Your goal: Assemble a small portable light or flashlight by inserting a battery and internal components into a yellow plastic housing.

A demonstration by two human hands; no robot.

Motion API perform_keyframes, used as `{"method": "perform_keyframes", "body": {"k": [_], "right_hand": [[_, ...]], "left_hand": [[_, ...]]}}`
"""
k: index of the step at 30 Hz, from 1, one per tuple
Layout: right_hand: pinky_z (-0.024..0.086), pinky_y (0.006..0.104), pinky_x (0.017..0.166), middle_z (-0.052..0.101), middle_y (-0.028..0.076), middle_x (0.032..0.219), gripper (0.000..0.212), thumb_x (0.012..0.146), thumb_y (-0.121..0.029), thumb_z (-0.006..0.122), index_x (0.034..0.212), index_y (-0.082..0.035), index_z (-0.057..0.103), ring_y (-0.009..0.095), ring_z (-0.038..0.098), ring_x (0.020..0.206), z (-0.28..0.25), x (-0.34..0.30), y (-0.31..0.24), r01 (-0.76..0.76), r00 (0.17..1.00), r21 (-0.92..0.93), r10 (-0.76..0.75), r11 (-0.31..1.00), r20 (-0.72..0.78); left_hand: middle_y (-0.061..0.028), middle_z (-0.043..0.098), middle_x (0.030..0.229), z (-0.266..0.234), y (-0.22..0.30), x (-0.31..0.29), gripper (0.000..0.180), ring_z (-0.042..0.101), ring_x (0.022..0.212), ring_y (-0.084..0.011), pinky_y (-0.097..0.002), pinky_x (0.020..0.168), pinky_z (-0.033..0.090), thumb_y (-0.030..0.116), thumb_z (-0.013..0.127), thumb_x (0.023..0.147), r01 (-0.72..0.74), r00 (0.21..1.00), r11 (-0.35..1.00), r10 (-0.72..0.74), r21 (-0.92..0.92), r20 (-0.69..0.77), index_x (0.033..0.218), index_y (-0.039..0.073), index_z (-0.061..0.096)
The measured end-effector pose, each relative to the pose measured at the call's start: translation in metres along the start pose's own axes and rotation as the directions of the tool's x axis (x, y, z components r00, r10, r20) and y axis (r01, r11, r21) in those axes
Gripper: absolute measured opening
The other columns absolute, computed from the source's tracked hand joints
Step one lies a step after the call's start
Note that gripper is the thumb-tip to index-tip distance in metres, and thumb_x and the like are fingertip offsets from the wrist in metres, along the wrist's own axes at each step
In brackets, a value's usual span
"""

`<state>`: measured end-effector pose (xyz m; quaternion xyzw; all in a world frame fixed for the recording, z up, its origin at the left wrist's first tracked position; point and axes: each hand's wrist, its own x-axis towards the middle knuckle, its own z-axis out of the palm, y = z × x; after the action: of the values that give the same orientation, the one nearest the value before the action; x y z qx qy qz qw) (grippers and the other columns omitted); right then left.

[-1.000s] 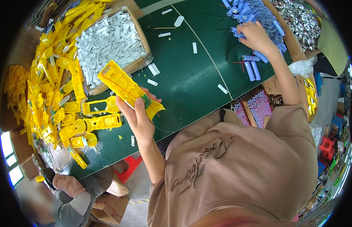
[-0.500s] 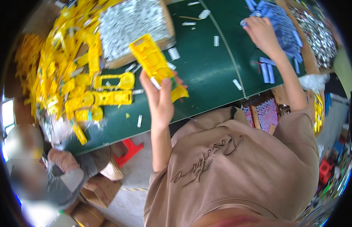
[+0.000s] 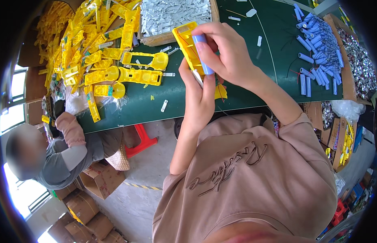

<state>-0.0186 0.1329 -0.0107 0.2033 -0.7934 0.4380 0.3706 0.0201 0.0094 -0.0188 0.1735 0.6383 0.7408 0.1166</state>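
My left hand (image 3: 193,101) is closed around a yellow plastic casing (image 3: 184,33), held tilted above the green table. A narrow white piece (image 3: 197,77) shows at the casing beside my left fingers. In my right hand (image 3: 231,54) is a blue cylindrical battery cell (image 3: 202,58), pinched between thumb and fingers. The cell lies along the casing's open side; whether it is seated inside cannot be made out. Thin dark wires show near the casing's lower end, which my hands partly cover.
Yellow casings (image 3: 99,75) heap on the table's left, beside a cardboard box (image 3: 158,39) of white strips. Blue cells with wires (image 3: 316,40) pile at right, near a box of silvery parts (image 3: 358,52). A co-worker (image 3: 63,150) sits at left by a red stool (image 3: 142,141).
My right hand has come from the pile of cells to the casing, bringing a blue battery cell. The left hand still holds the casing. The view has shifted.
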Motion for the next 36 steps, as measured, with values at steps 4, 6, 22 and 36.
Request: {"method": "perform_keyframes", "body": {"k": [4,6,22,36], "right_hand": [[0.043,0.0222,0.057,0.055,0.006,0.081,0.016,0.081,-0.008,0.055,0.096,-0.001,0.056,0.011,0.051,0.063,-0.006,0.000,-0.002,-0.037,0.992,-0.076,0.046,0.996,0.120],[0.041,0.0222,0.055,0.055,0.005,0.080,0.016,0.081,-0.008,0.055,0.096,-0.002,0.056,0.011,0.049,0.061,-0.006,-0.002,0.001,-0.001,0.988,-0.076,0.012,0.997,0.154],[0.040,0.0265,0.046,0.054,0.006,0.060,0.012,0.084,-0.012,0.052,0.094,-0.005,0.048,0.016,0.052,0.050,-0.006,-0.007,-0.009,-0.256,0.948,-0.098,0.269,0.962,0.167],[0.042,0.0252,0.051,0.058,0.009,0.071,0.014,0.088,-0.011,0.044,0.098,-0.003,0.050,0.014,0.056,0.056,0.020,-0.019,0.011,-0.143,0.990,-0.153,0.138,0.978,-0.039]], "left_hand": [[-0.0119,0.043,0.103,-0.003,-0.008,-0.001,0.043,0.051,0.080,-0.0135,-0.0265,0.065,0.047,0.003,0.034,0.088,0.001,1.000,1.000,-0.001,-0.011,0.001,0.126,0.002,0.014],[-0.0121,0.043,0.102,-0.003,-0.011,0.000,0.043,0.052,0.079,-0.0143,-0.0281,0.065,0.049,0.004,0.033,0.088,-0.002,1.000,1.000,0.002,-0.028,0.007,0.126,0.003,0.015],[-0.0133,0.045,0.099,0.003,-0.005,0.002,0.041,0.051,0.080,-0.0136,-0.0266,0.067,0.045,0.002,0.033,0.089,0.004,1.000,0.990,-0.005,0.144,0.006,0.124,0.000,0.013],[-0.0133,0.041,0.110,-0.001,-0.012,0.004,0.039,0.044,0.098,-0.0162,-0.0270,0.082,0.039,0.005,0.036,0.089,0.016,0.999,0.981,-0.010,0.193,-0.033,0.123,-0.002,0.020]]}}
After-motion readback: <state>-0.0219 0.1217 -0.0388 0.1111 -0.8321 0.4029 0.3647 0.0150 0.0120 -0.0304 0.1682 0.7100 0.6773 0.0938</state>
